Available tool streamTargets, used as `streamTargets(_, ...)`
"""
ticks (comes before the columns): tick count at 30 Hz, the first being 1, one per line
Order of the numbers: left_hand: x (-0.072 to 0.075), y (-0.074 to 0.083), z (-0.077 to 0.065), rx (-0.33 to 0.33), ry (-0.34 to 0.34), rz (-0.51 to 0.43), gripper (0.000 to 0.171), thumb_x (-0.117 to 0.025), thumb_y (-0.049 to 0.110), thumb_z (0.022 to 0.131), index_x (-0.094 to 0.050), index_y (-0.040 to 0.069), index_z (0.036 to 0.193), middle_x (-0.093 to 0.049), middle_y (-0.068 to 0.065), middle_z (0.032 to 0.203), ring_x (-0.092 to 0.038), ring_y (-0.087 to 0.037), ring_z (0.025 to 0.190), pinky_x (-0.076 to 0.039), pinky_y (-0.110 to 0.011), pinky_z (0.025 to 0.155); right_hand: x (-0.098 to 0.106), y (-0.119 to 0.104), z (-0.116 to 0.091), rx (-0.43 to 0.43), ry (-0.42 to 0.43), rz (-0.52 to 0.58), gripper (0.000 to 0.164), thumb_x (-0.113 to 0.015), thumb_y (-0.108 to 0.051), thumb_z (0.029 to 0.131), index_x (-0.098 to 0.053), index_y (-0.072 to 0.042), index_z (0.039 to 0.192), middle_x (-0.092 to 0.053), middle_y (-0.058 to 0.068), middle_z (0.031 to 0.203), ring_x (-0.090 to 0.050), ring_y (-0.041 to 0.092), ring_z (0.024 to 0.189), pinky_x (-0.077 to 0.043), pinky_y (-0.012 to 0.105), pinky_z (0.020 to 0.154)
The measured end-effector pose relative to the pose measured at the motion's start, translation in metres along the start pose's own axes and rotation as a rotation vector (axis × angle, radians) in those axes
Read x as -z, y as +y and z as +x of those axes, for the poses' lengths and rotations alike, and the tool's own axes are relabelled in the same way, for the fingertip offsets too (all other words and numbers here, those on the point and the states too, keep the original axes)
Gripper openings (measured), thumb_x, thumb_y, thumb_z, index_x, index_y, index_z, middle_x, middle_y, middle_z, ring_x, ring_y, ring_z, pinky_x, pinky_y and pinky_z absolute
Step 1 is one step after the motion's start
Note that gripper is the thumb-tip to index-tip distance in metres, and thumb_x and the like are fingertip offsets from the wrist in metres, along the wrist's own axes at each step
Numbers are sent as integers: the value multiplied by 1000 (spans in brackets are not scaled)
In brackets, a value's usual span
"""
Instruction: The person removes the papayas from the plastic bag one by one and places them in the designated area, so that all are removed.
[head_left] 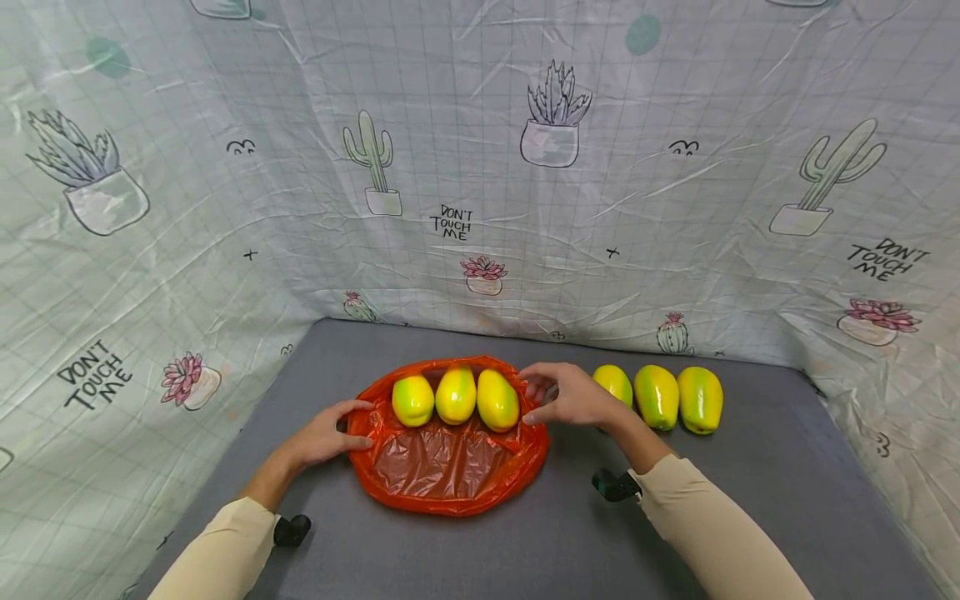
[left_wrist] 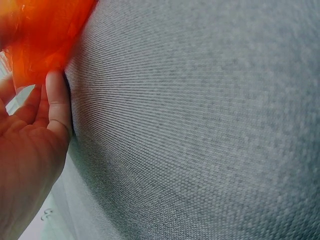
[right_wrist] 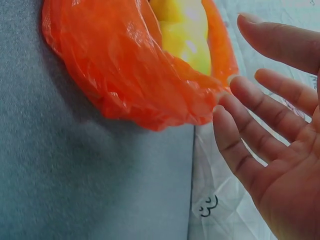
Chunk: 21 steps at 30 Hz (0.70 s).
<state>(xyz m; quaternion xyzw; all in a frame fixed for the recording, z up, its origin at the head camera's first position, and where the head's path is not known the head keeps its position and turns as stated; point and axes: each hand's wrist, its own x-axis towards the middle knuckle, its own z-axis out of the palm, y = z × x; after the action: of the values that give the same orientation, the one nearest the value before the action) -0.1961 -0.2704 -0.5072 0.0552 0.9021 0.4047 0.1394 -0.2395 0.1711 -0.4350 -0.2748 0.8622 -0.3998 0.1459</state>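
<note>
A red plastic bag [head_left: 442, 467] lies spread wide on the table, its rim rolled into a ring. Inside, along the far side, sit three glossy yellow-green fruits that look like mangoes [head_left: 456, 395]. My left hand [head_left: 321, 433] is at the bag's left edge, thumb and forefinger apart over the rim. In the left wrist view its fairly straight fingers [left_wrist: 59, 95] touch the plastic. At the right rim is my right hand [head_left: 573, 396], with thumb and fingers spread apart. The right wrist view shows its palm empty and the fingertips [right_wrist: 225, 117] right at the plastic.
Three more mangoes [head_left: 656, 397] stand in a row right of the bag, the nearest partly hidden by my right hand. The table [head_left: 420, 558] is grey. A patterned cloth [head_left: 480, 183] hangs around its back and sides.
</note>
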Motion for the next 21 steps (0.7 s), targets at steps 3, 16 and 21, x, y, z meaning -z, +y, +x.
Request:
streamTargets(3, 1, 0, 0, 7, 1, -9, 67, -81, 27, 87, -55, 7, 146, -49, -27, 150, -52, -39, 131, -46, -45, 106, -5, 1, 5, 13, -2, -32, 61, -88, -23, 83, -64, -6, 137, -72, 8, 114, -63, 22, 101, -57, 42, 92)
streamTargets(16, 0, 0, 0, -18, 5, -13, 66, -81, 24, 87, -56, 7, 145, -51, -26, 148, -53, -38, 129, -47, -45, 105, -15, 4, 21, 21, 7, -144, 68, -89, -24, 82, -61, -8, 142, -67, 10, 139, -60, 28, 114, -51, 45, 100)
streamTargets(21, 0, -2, 0, -15, 3, -7, 66, -80, 25, 87, -56, 8, 145, -51, -26, 148, -53, -38, 129, -46, -44, 105, -19, 5, 30, 2, -6, -182, 75, -90, -26, 80, -58, -10, 146, -61, 9, 148, -53, 34, 135, -42, 57, 116)
